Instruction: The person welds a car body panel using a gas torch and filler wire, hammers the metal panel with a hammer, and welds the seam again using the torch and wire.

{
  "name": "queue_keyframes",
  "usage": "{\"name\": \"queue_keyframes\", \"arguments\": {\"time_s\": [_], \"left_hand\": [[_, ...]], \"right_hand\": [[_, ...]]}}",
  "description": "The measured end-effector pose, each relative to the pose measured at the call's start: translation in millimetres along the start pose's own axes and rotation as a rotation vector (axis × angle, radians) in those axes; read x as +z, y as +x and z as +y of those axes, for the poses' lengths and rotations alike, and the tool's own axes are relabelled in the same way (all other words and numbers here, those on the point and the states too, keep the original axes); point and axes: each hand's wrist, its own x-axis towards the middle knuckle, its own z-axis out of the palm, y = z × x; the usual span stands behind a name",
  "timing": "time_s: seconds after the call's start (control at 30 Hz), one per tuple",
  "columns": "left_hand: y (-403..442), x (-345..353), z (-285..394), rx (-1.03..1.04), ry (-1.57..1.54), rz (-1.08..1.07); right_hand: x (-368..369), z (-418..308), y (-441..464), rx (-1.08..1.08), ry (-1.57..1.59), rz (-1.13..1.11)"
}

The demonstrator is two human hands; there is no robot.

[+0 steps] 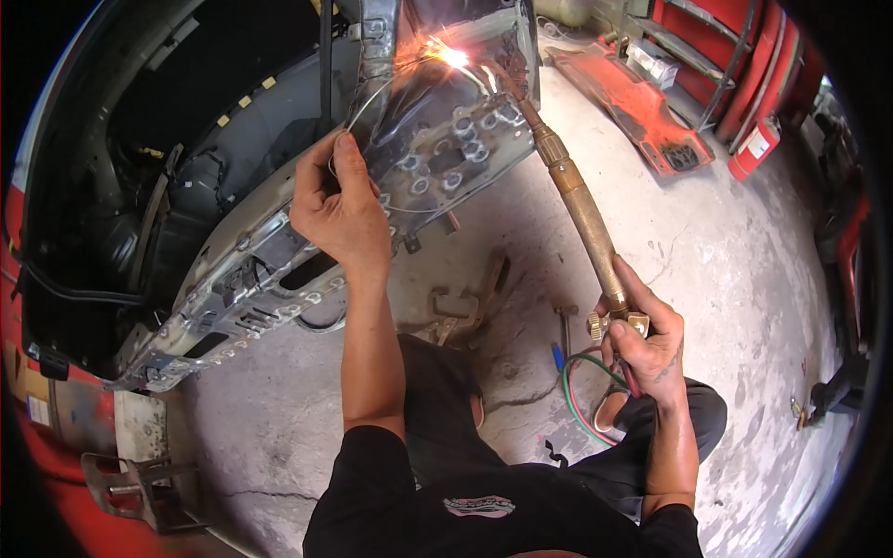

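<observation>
My right hand (651, 339) is closed round the valve end of a brass gas welding torch (586, 216). The torch points up and away, and its tip ends near a bright orange flame with sparks (453, 56). Between thumb and fingers, my left hand (346, 200) pinches a thin welding rod (374, 96), which curves toward the glow. Both hands are at the bare metal rear panel (446, 167) of a car body, dotted with round weld marks. Glare hides the exact spot where rod and metal meet.
Red and green hoses (569, 395) run down from the torch beside my foot. A hammer (564, 325) lies on the concrete floor (735, 270). A red creeper-like board (633, 112) and a fire extinguisher (754, 149) are at upper right. A metal stand (139, 484) sits at lower left.
</observation>
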Motion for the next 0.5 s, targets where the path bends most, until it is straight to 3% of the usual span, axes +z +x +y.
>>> {"name": "queue_keyframes", "arguments": {"time_s": [0.5], "left_hand": [[0.1,-1.3,-1.0,-0.018,0.006,-0.023]], "right_hand": [[0.6,0.6,1.3,0.002,0.023,-0.006]]}}
